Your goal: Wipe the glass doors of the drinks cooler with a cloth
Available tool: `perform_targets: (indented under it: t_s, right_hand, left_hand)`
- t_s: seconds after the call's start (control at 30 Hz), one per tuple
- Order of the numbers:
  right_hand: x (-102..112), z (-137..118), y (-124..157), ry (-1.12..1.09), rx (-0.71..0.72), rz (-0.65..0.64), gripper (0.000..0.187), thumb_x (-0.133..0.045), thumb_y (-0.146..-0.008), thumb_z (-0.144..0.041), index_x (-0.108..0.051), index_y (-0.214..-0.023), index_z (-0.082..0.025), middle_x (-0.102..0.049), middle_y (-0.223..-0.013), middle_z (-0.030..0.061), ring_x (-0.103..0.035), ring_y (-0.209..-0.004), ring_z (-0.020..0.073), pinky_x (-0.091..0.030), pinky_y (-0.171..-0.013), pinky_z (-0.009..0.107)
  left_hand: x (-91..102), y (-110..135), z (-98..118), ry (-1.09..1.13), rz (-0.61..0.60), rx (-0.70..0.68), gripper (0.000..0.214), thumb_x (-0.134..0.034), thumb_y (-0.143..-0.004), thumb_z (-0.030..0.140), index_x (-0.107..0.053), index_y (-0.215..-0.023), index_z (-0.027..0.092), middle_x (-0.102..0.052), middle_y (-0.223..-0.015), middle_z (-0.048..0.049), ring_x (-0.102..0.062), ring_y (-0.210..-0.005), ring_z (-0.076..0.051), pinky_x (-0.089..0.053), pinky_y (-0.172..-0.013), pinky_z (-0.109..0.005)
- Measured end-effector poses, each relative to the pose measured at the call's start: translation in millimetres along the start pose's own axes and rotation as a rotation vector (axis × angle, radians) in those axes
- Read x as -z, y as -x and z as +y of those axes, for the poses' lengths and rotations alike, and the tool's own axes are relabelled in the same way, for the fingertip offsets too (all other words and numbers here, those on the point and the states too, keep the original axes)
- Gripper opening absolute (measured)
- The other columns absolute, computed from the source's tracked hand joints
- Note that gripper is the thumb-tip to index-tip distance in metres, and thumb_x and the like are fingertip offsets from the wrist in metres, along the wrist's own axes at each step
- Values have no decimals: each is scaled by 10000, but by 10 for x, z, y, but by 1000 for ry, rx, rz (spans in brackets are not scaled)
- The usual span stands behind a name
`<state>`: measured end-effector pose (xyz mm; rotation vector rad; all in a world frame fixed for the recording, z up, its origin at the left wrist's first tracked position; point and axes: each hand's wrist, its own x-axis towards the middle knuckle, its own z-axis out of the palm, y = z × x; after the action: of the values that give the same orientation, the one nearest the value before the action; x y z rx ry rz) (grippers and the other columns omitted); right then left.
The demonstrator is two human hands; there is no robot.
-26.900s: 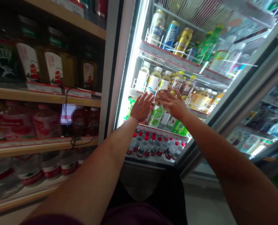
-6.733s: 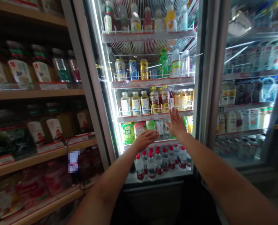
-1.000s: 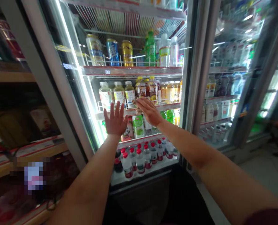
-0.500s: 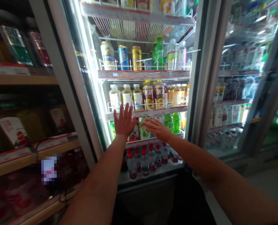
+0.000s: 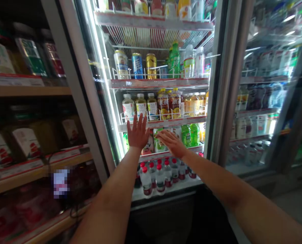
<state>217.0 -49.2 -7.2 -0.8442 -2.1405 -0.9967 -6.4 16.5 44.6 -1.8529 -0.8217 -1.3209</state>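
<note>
My left hand (image 5: 138,133) is raised flat with its fingers spread, in front of the drinks fridge's middle shelf rail (image 5: 166,122), and it holds nothing. My right hand (image 5: 171,142) stretches palm down with straight fingers over the green-labelled bottles (image 5: 159,144) on the shelf below. Nothing is in it. Pale tea bottles (image 5: 140,106) and amber bottles (image 5: 169,101) stand just above both hands. Red-capped water bottles (image 5: 156,174) fill the bottom shelf beneath my wrists.
Cans (image 5: 137,65) and green bottles (image 5: 175,61) stand on the upper fridge shelf. Wooden shelves (image 5: 28,90) with jars and packs are on the left. A second fridge behind a glass door (image 5: 262,88) is on the right. A metal door frame (image 5: 218,84) separates them.
Over the last second my right hand dropped from the middle shelf rail to the shelf below. My left hand stayed raised and open. The view shifted slightly left and down.
</note>
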Motion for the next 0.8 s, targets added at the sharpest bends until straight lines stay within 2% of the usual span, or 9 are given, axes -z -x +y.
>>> perform_targets:
  t_s: [0.13, 0.33, 0.5, 0.57, 0.7, 0.8]
  right_hand:
    - [34, 14, -18, -38, 165, -141, 597, -467, -967, -76, -385, -1540, -223, -526, -1519, 59, -356, -1494, 211, -377, -1212, 477]
    - [95, 83, -202, 7, -43, 34, 580, -406, -979, -66, -396, -1538, -218, -497, -1541, 65, -327, -1509, 230, -339, -1231, 499]
    - [95, 50, -216, -46, 100, -66, 549, -426, -996, -106, -412, -1530, -237, -528, -1517, 45, -388, -1478, 226, -384, -1214, 488]
    - [110, 85, -276, -54, 50, -14, 572, -413, -996, -96, -390, -1540, -272, -517, -1527, 35, -374, -1486, 213, -369, -1225, 489]
    - [87, 124, -386, -48, -159, 202, 596, -429, -986, -96, -370, -1554, -270, -489, -1548, 59, -313, -1516, 230, -327, -1248, 511]
    - [54, 96, -358, -56, -111, 162, 602, -420, -981, -89, -367, -1555, -265, -511, -1530, 64, -333, -1507, 239, -342, -1237, 524]
  left_hand:
    - [10, 0, 3, -14, 14, -15, 616, -448, -1016, 362, -282, -1586, 197, -320, -1616, -93, -89, -1548, -250, 25, -1277, -539]
    - [13, 10, 8, -5, 0, 4, 607, -443, -1018, 373, -295, -1583, 209, -318, -1618, -84, -96, -1548, -248, 24, -1279, -537]
    - [23, 8, 8, 7, -14, 11, 601, -436, -1017, 367, -296, -1582, 218, -307, -1620, -84, -102, -1547, -254, -1, -1279, -552]
    - [30, 5, 8, 18, -21, 20, 597, -433, -1017, 373, -303, -1580, 225, -313, -1617, -83, -118, -1545, -258, -9, -1277, -563]
    - [36, 6, 7, 30, -27, 32, 586, -423, -1019, 374, -313, -1576, 233, -312, -1617, -77, -120, -1545, -255, -10, -1278, -560]
    - [32, 11, 4, 37, -38, 35, 593, -429, -1017, 385, -311, -1577, 229, -306, -1619, -82, -114, -1545, -258, -19, -1277, -569]
